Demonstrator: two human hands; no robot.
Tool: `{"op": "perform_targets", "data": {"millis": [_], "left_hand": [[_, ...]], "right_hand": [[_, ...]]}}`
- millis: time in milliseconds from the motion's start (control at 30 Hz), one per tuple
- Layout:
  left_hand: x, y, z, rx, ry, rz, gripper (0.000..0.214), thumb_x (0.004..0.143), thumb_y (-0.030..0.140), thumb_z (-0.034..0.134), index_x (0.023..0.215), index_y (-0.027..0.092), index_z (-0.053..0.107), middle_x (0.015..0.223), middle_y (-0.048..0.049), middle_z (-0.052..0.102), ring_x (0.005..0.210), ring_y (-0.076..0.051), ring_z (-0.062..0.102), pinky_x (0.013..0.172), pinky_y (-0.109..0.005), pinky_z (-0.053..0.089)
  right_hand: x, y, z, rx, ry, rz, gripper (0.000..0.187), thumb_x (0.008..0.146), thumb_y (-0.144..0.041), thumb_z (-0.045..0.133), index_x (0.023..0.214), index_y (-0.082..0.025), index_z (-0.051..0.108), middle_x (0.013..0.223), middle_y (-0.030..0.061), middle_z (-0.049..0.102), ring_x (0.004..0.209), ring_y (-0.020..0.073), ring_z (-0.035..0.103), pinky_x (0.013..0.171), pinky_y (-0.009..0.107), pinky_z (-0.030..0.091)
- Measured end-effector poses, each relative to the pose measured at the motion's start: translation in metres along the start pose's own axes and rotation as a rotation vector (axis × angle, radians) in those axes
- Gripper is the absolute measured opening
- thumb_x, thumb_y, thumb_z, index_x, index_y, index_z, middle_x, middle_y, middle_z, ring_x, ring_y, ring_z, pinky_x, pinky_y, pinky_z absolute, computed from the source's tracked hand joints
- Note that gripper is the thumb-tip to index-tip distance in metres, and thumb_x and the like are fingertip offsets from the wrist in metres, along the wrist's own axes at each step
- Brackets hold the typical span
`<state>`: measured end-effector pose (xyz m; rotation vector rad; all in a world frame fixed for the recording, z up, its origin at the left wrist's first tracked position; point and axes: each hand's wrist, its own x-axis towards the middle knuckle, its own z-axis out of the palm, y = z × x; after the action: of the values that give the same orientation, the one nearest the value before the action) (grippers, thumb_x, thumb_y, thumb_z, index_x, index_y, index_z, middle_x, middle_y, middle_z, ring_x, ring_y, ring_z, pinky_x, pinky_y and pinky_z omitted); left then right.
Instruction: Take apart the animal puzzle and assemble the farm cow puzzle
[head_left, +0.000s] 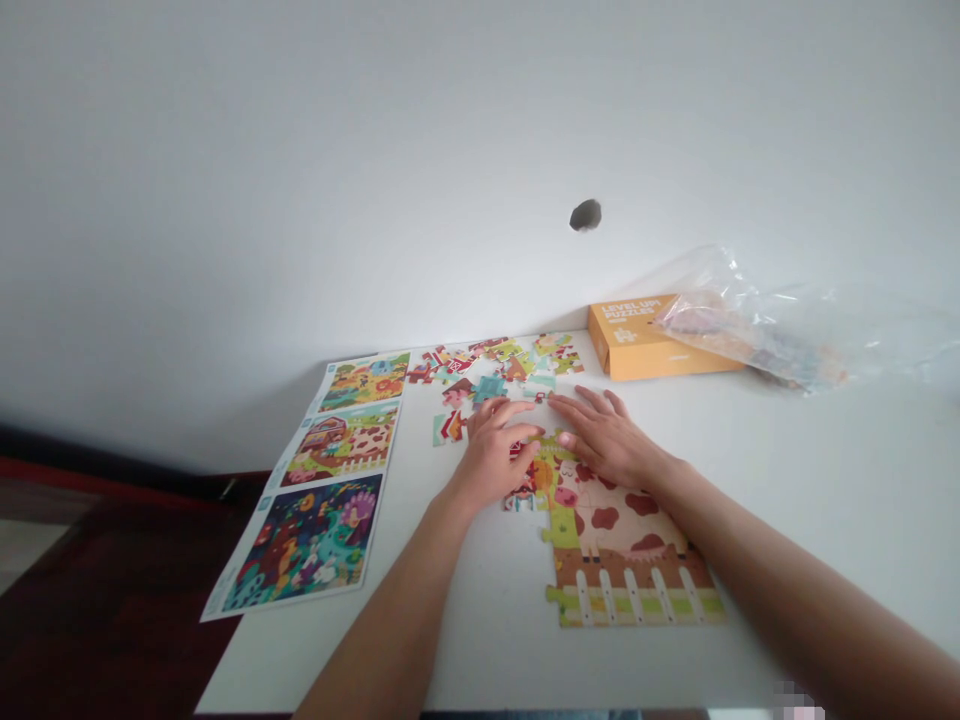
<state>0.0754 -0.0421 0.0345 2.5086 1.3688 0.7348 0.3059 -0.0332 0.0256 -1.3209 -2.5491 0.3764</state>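
Cow puzzle [622, 560] sat half built on the white tabletop [825, 520], brown spots and a picket fence showing, with a ragged top edge. Loose pieces [487, 365] lay scattered just beyond it. The left hand [495, 455] and right hand [607, 435] rested on the pieces at that edge, each grip open, fingers spread, nothing clenched. A picture sheet [341, 445] lay to the left, an orange box [626, 340] and plastic bag [757, 335] by the wall.
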Motion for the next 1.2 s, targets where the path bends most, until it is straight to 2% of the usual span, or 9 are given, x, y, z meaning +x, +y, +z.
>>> {"op": "perform_targets", "data": {"millis": [200, 500, 633, 800, 900, 1067, 1200], "left_hand": [[-0.001, -0.004, 0.004, 0.007, -0.029, -0.053, 0.020, 0.087, 0.023, 0.059, 0.102, 0.025, 0.073, 0.125, -0.0042, 0.063, 0.124, -0.028, 0.045, 0.106, -0.050, 0.037], [0.000, -0.006, 0.005, 0.089, 0.007, -0.126, 0.022, 0.088, 0.024, 0.059, 0.105, 0.025, 0.072, 0.126, -0.0044, 0.062, 0.121, -0.028, 0.049, 0.105, -0.048, 0.040], [-0.001, -0.004, 0.006, 0.116, -0.005, -0.151, 0.025, 0.088, 0.028, 0.059, 0.110, 0.024, 0.070, 0.132, -0.0034, 0.061, 0.125, -0.030, 0.045, 0.107, -0.050, 0.037], [0.002, 0.000, 0.008, 0.162, -0.047, -0.130, 0.032, 0.091, 0.034, 0.056, 0.121, 0.027, 0.065, 0.142, -0.0010, 0.055, 0.131, -0.034, 0.038, 0.110, -0.058, 0.026], [0.006, 0.000, 0.010, 0.164, -0.056, -0.131, 0.037, 0.090, 0.033, 0.056, 0.127, 0.028, 0.061, 0.142, -0.0025, 0.054, 0.132, -0.035, 0.037, 0.111, -0.062, 0.018], [0.008, -0.001, 0.011, 0.143, -0.073, -0.120, 0.040, 0.090, 0.031, 0.055, 0.130, 0.030, 0.059, 0.140, -0.0028, 0.055, 0.129, -0.033, 0.039, 0.112, -0.062, 0.015], [0.007, 0.000, 0.010, 0.124, -0.100, -0.082, 0.045, 0.088, 0.024, 0.054, 0.132, 0.033, 0.058, 0.140, -0.0017, 0.055, 0.127, -0.032, 0.041, 0.112, -0.060, 0.016]], "right_hand": [[0.000, 0.000, -0.001, 0.006, 0.034, -0.004, 0.054, 0.101, -0.053, 0.023, 0.147, -0.028, 0.038, 0.153, 0.0057, 0.041, 0.141, 0.0334, 0.029, 0.112, 0.062, 0.020], [-0.001, 0.000, 0.000, -0.016, 0.034, -0.006, 0.051, 0.101, -0.053, 0.026, 0.141, -0.029, 0.047, 0.152, 0.0052, 0.042, 0.141, 0.0334, 0.029, 0.112, 0.063, 0.021], [-0.002, -0.004, 0.000, -0.026, 0.031, 0.002, 0.053, 0.101, -0.053, 0.026, 0.142, -0.027, 0.046, 0.153, 0.0059, 0.040, 0.142, 0.0352, 0.026, 0.112, 0.065, 0.020], [-0.001, -0.005, 0.001, -0.019, 0.046, -0.002, 0.052, 0.101, -0.053, 0.027, 0.141, -0.026, 0.047, 0.153, 0.0067, 0.041, 0.142, 0.0349, 0.027, 0.112, 0.064, 0.022], [-0.001, -0.004, 0.004, -0.013, 0.040, -0.022, 0.055, 0.100, -0.053, 0.028, 0.147, -0.026, 0.040, 0.155, 0.0069, 0.037, 0.145, 0.0358, 0.022, 0.112, 0.065, 0.021], [0.000, -0.003, 0.005, -0.003, 0.017, -0.044, 0.058, 0.101, -0.053, 0.028, 0.152, -0.027, 0.031, 0.156, 0.0070, 0.035, 0.147, 0.0368, 0.016, 0.111, 0.069, 0.019], [0.000, -0.005, 0.002, 0.024, 0.019, -0.046, 0.056, 0.101, -0.052, 0.028, 0.151, -0.027, 0.033, 0.154, 0.0069, 0.040, 0.147, 0.0366, 0.018, 0.111, 0.069, 0.020]]}}
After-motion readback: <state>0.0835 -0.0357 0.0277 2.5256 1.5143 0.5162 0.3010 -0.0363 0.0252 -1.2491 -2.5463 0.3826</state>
